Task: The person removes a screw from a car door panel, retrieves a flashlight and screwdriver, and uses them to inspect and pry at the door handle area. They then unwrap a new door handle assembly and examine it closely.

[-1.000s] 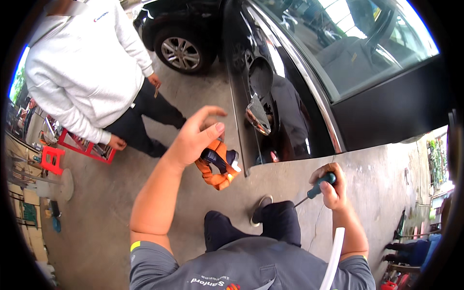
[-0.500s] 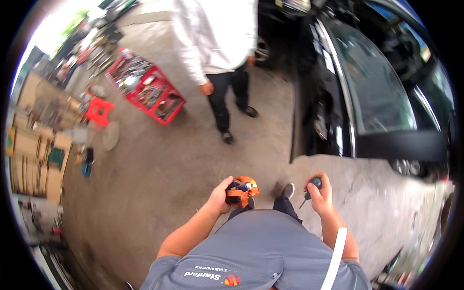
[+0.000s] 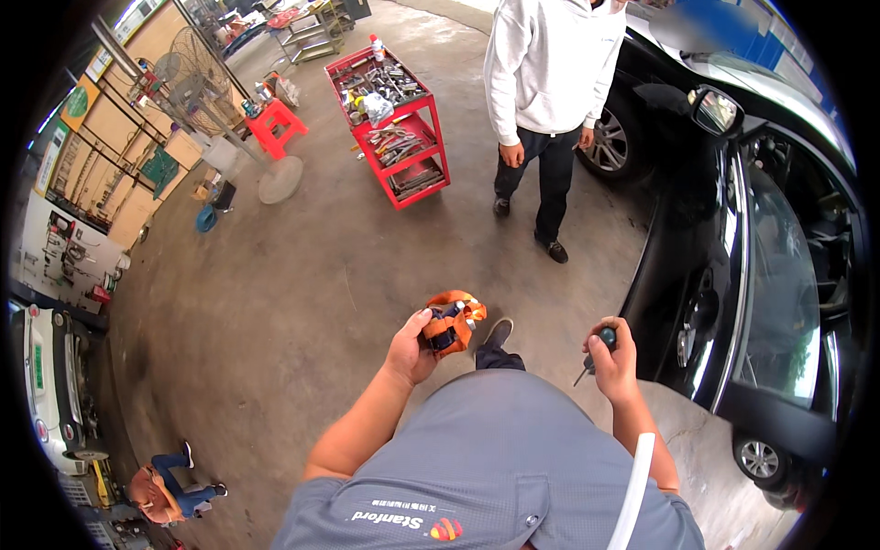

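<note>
My left hand (image 3: 409,354) is closed round a bundle of orange strap with dark parts (image 3: 449,330), held in front of my waist. Loops of the strap stick out past the fingers, and a small pale piece shows among them. What the dark parts are I cannot make out. Off to the right, my right hand (image 3: 618,368) grips a screwdriver (image 3: 608,338) by its dark green handle. Its thin shaft points down and to the left. Both hands are in the air, well apart, and the right one is nearer the black car (image 3: 686,261).
Ahead stands a person in a pale hoodie (image 3: 555,78), beside the car's front wheel. Left of them are a red tool cart (image 3: 436,128), a red stool (image 3: 275,128) and a pedestal fan (image 3: 191,90). Another person (image 3: 170,490) and a white vehicle (image 3: 57,385) are at the lower left.
My view has swung left, so the cart, the person ahead and the car sit farther right in it. Both hands keep their hold; a different foot shows below.
</note>
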Tool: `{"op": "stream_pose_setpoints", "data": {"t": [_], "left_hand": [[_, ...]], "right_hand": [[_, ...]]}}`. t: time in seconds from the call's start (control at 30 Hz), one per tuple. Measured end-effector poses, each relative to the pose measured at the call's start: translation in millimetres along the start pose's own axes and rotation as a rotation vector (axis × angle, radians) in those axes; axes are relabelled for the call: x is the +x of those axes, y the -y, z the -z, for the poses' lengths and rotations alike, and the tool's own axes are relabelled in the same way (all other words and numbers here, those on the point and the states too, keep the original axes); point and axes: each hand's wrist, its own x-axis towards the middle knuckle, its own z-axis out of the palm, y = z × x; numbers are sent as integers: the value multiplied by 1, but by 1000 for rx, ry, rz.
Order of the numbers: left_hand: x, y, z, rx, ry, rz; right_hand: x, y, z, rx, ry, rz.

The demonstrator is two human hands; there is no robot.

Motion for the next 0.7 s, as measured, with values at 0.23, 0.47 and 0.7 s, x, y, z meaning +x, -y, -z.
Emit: {"op": "stream_pose_setpoints", "data": {"t": [0.23, 0.47, 0.7], "left_hand": [[65, -53, 3, -75, 123, -42], [140, -125, -18, -109, 27, -181], [205, -155, 7, -174, -75, -109]], "right_hand": [[118, -24, -11, -94, 40, -38], [249, -2, -35, -175, 104, 75], [324, 13, -42, -550, 97, 115]]}}
